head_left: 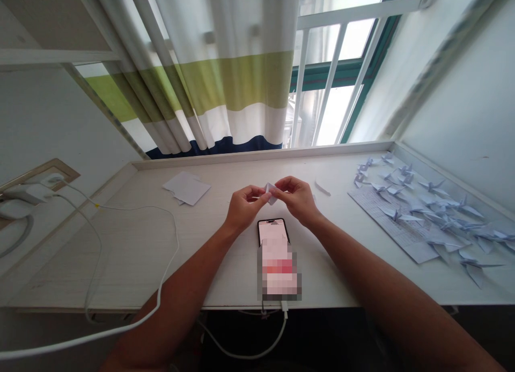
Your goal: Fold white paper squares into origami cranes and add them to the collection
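Note:
A small piece of folded white paper (pixel 270 193) is held up between my two hands, above the middle of the desk. My left hand (pixel 244 205) pinches its left side between thumb and fingers. On the other side, the thumb and fingers of my right hand (pixel 298 198) close on the paper too. Part of the paper is hidden behind my fingertips. Just below my hands a phone (pixel 274 232) lies face up with its screen lit, its lower part blurred out.
White paper sheets (pixel 187 188) lie at the left back. Several folded paper cranes (pixel 398 215) crowd the right side, some on a printed sheet (pixel 386 227). A curled paper strip (pixel 322 188) lies behind my right hand. A white charging cable (pixel 169 270) crosses the left, above my left forearm.

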### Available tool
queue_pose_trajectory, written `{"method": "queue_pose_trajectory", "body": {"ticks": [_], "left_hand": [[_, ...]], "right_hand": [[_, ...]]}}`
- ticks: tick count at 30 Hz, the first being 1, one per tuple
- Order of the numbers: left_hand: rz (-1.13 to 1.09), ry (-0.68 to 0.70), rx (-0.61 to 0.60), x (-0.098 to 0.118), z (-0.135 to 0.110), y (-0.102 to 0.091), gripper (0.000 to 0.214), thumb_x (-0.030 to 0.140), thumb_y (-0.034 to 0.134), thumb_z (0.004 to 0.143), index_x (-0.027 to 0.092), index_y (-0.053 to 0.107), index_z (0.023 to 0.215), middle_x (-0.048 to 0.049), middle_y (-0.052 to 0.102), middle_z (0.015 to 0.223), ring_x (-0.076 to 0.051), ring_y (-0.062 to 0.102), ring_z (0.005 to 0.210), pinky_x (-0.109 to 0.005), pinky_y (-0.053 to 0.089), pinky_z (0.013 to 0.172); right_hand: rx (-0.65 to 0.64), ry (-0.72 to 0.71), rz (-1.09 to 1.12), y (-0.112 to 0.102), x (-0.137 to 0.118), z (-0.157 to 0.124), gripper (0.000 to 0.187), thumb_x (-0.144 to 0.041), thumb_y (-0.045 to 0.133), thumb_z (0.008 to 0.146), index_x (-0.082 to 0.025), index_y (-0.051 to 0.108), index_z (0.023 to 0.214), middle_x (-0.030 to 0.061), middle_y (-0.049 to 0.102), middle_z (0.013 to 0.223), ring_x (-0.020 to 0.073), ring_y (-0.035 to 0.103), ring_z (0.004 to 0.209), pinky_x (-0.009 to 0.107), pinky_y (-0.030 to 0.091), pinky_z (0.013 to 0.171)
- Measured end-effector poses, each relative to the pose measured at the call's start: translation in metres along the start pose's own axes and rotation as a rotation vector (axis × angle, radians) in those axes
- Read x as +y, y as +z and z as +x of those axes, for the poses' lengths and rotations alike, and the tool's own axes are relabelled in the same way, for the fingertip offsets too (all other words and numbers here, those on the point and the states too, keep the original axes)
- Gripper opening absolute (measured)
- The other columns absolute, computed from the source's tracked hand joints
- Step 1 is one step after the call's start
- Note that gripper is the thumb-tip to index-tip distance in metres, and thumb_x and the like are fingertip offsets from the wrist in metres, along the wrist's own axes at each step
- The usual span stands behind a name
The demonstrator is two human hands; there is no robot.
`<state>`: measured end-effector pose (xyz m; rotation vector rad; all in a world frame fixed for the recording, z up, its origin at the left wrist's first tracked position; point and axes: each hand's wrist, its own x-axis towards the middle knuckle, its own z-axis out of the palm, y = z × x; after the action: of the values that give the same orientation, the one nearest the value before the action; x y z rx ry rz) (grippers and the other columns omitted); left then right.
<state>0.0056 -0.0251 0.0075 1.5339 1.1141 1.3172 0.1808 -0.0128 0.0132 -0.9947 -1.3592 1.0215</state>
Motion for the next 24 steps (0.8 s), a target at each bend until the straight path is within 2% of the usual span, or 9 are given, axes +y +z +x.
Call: {"method": "queue_pose_trajectory", "body": {"ticks": [4, 7, 10, 13, 16, 20, 24], "left_hand": [[-0.076, 0.018, 0.037, -0.0035, 0.0028, -0.0022, 0.024, 0.036, 0.077, 0.080, 0.014, 0.074, 0.088, -0.0086, 0.078, 0.089, -0.021, 0.074, 0.084, -0.035, 0.058, 0.082], [-0.171, -0.009, 0.060, -0.0034, 0.0057, -0.0052, 0.033, 0.034, 0.081, 0.076, 0.015, 0.070, 0.101, -0.0080, 0.079, 0.091, -0.022, 0.075, 0.085, -0.038, 0.060, 0.083], [-0.232, -0.035, 0.078, -0.0015, 0.0079, -0.0080, 0.041, 0.033, 0.084, 0.074, 0.015, 0.067, 0.106, -0.0086, 0.080, 0.091, -0.024, 0.075, 0.087, -0.041, 0.060, 0.085], [-0.266, -0.083, 0.059, 0.0002, 0.0087, -0.0096, 0.047, 0.034, 0.086, 0.072, 0.015, 0.066, 0.109, -0.0090, 0.079, 0.092, -0.023, 0.075, 0.087, -0.041, 0.060, 0.085], [-0.315, -0.184, -0.005, 0.0004, 0.0080, -0.0092, 0.054, 0.034, 0.089, 0.069, 0.014, 0.066, 0.114, -0.0092, 0.079, 0.093, -0.021, 0.074, 0.085, -0.038, 0.059, 0.084], [-0.382, -0.272, -0.114, -0.0015, 0.0062, -0.0071, 0.043, 0.042, 0.086, 0.072, 0.010, 0.073, 0.097, -0.0111, 0.078, 0.090, -0.021, 0.074, 0.085, -0.037, 0.057, 0.088], [-0.378, -0.264, -0.048, -0.0012, 0.0059, -0.0057, 0.038, 0.041, 0.089, 0.069, 0.010, 0.075, 0.087, -0.0090, 0.077, 0.082, -0.018, 0.073, 0.076, -0.036, 0.058, 0.083]], "right_hand": [[-0.024, 0.048, 0.135, -0.0006, 0.0027, 0.0016, 0.044, -0.052, 0.090, 0.063, -0.018, 0.070, 0.082, 0.0037, 0.070, 0.081, 0.0174, 0.064, 0.076, 0.035, 0.056, 0.074], [-0.104, 0.127, 0.252, -0.0025, 0.0030, 0.0028, 0.043, -0.046, 0.092, 0.062, -0.018, 0.073, 0.088, 0.0047, 0.074, 0.086, 0.0187, 0.068, 0.080, 0.039, 0.058, 0.081], [-0.148, 0.208, 0.271, -0.0044, 0.0020, 0.0030, 0.042, -0.044, 0.093, 0.062, -0.016, 0.076, 0.090, 0.0068, 0.077, 0.088, 0.0194, 0.070, 0.080, 0.042, 0.058, 0.086], [-0.146, 0.260, 0.261, -0.0052, 0.0023, 0.0030, 0.040, -0.045, 0.093, 0.062, -0.015, 0.077, 0.085, 0.0072, 0.077, 0.083, 0.0191, 0.070, 0.075, 0.043, 0.058, 0.086], [-0.122, 0.238, 0.263, -0.0047, 0.0040, 0.0036, 0.037, -0.044, 0.093, 0.061, -0.017, 0.078, 0.081, 0.0058, 0.077, 0.079, 0.0176, 0.069, 0.072, 0.041, 0.058, 0.084], [-0.118, 0.215, 0.292, -0.0045, 0.0041, 0.0042, 0.030, -0.043, 0.090, 0.067, -0.018, 0.079, 0.079, 0.0053, 0.077, 0.082, 0.0171, 0.069, 0.076, 0.039, 0.057, 0.085], [-0.173, 0.260, 0.300, -0.0069, 0.0001, 0.0037, 0.028, -0.041, 0.090, 0.067, -0.017, 0.078, 0.076, 0.0053, 0.075, 0.077, 0.0165, 0.068, 0.074, 0.036, 0.056, 0.080]]}}
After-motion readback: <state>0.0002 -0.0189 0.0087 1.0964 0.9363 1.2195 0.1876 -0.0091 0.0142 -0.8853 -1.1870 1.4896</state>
